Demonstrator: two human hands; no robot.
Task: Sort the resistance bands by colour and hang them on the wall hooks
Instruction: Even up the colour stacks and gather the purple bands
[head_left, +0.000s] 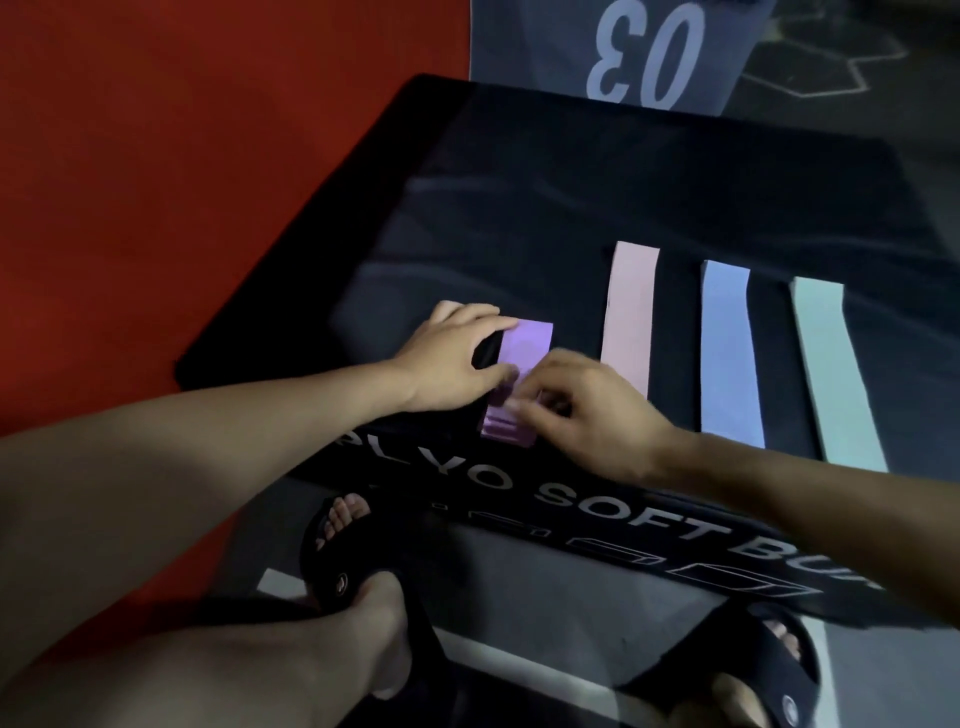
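Note:
Four flat resistance bands lie side by side on top of a black soft plyo box (519, 208). The purple band (525, 345) is at the left. My left hand (457, 358) curls round its left edge, thumb and fingers pinching it. My right hand (582, 410) pinches the band's near part from the right and covers its middle. To the right lie a pink band (629, 312), a blue band (727, 353) and a mint green band (831, 369), all untouched. No wall hooks are in view.
The box stands on a grey floor (519, 582) next to a red mat (182, 156). A grey panel printed "03" (644, 47) lies beyond the box. My feet in black slides (353, 566) stand against the box's near side.

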